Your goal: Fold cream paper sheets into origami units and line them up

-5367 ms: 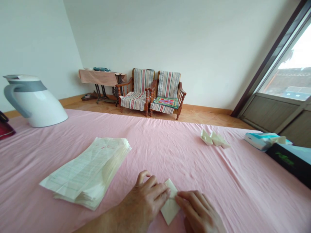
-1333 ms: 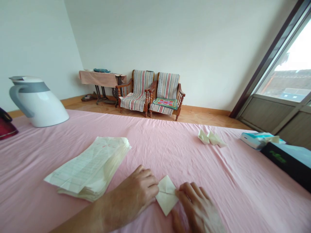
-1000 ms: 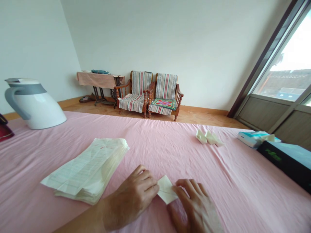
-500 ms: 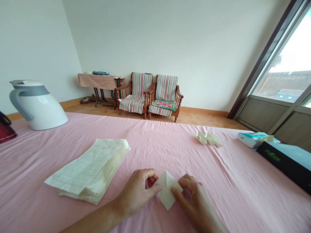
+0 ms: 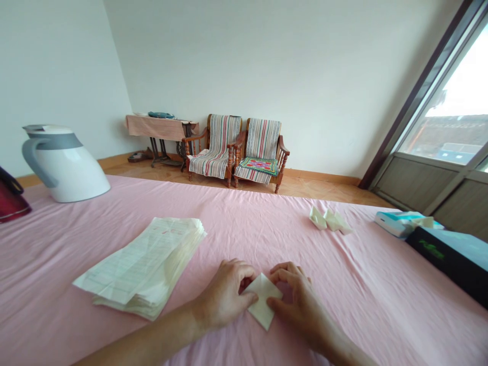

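A small diamond of folded paper lies between my hands near the front of the pink cloth. My left hand pinches its left corner, thumb on top and fingers curled behind. On the other side, my right hand grips the right edge, its thumb pressing on the face of the paper. Left of my hands rests a stack of thin printed sheets, with red marks on the top one. Farther off to the right sit folded paper pieces with pointed ends, touching or nearly touching each other.
The pink tablecloth has shallow wrinkles. A white and grey jug stands at the far left beside a dark red object. At the right are a tissue pack and a black box. Two wooden chairs stand beyond.
My right fingers have shifted up and stretched along the upper right edge of the folded paper. My left hand keeps its pinch. The whole view has turned slightly.
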{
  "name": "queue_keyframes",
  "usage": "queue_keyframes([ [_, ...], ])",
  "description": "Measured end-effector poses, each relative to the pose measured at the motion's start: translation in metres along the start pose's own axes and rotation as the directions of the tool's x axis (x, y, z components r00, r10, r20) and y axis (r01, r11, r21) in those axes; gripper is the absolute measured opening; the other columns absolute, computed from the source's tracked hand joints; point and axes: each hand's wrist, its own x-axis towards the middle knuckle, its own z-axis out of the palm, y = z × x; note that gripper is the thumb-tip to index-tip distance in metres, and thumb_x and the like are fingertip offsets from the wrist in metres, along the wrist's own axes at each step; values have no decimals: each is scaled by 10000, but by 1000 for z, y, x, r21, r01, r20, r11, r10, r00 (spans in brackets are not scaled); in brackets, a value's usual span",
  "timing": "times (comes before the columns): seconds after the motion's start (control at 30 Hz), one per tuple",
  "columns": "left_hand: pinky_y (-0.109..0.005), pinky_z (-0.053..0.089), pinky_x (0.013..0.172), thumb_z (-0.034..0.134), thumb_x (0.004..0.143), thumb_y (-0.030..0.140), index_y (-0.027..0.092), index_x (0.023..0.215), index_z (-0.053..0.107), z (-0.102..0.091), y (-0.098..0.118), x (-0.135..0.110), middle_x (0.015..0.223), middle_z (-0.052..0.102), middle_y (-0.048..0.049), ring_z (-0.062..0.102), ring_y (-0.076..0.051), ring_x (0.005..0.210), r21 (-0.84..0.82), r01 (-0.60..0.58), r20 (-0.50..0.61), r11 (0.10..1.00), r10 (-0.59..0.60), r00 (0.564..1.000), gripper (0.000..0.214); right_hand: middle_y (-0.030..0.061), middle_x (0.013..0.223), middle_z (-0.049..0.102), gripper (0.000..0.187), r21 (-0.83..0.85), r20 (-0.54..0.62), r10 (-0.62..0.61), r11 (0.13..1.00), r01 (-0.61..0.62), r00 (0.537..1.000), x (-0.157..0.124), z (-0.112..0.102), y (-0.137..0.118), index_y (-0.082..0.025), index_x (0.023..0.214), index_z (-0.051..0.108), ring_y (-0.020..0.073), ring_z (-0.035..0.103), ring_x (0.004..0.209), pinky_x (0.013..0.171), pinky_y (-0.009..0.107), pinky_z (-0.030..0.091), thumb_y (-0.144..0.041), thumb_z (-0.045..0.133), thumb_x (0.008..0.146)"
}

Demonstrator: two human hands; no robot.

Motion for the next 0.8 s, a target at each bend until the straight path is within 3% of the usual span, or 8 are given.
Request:
queue_keyframes([
  [0.23,-256,318,755,643,716,31,160,651,573,3,0,2,710,565,46,534,-130,755,-18,-46,26,999,47,999,161,46,1024,608,156,29,26,-36,999,35,999,1,-1,7,-221,704,625,239,522,1014,887,407,347,-91,539,715],
  [0.33,-270,302,806,631,754,-5,169,714,600,1,0,-2,770,594,44,549,-131,823,-7,-136,41,991,137,990,181,33,1012,624,162,13,32,-91,996,91,995,-1,-3,8,-219,676,609,227,533,997,868,382,362,-77,546,724],
  [0.53,-331,261,856,534,913,32,202,861,645,-5,-2,-12,820,627,21,555,-147,849,176,-360,86,916,350,933,209,43,1030,658,250,-87,38,-197,976,199,980,-8,-4,12,-225,747,673,210,568,954,812,354,395,-47,502,785],
  [0.8,-399,245,883,362,1022,133,193,913,645,-12,1,-28,823,630,-20,540,-177,804,332,-482,85,811,483,871,310,60,1055,694,273,-154,15,-295,943,294,955,-13,-6,13,-242,851,721,234,588,966,809,386,421,-85,498,872],
])
